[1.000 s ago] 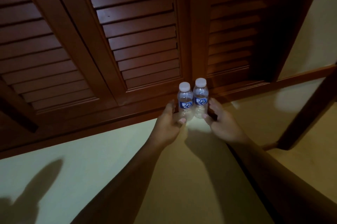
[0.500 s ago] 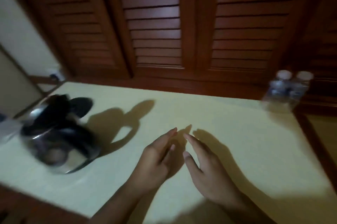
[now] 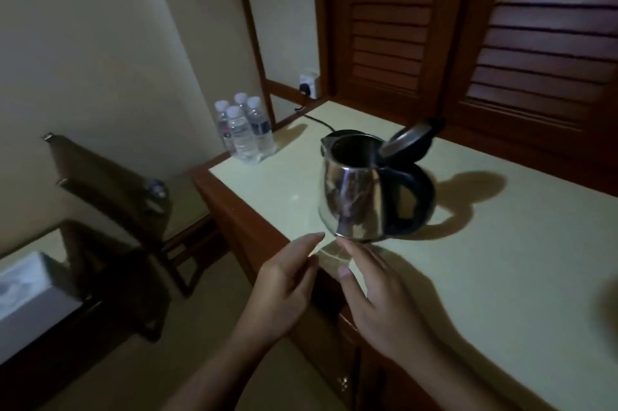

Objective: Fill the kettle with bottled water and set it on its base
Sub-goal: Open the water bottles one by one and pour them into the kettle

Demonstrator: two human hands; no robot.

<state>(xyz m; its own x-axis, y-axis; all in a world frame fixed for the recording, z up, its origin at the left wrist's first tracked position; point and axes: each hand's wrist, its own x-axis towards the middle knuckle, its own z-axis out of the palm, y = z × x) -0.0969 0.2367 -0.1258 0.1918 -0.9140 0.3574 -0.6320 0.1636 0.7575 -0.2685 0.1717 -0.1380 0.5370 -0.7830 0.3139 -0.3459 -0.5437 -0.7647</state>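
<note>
Both hands occupy the lower centre of the frame, fingers extended and relaxed, gripping nothing. The left hand (image 3: 284, 287) is past the counter edge. The right hand (image 3: 384, 307) is over the pale counter top (image 3: 501, 260), its index fingertip just beside the lower rim of the polished steel kettle with black handle (image 3: 354, 196). The kettle stands upright at centre frame, lid hinged open. Four clear capped water bottles (image 3: 244, 133) cluster at the counter corner, upper left of the kettle. A black cord (image 3: 316, 121) runs toward a white wall socket (image 3: 309, 84).
</note>
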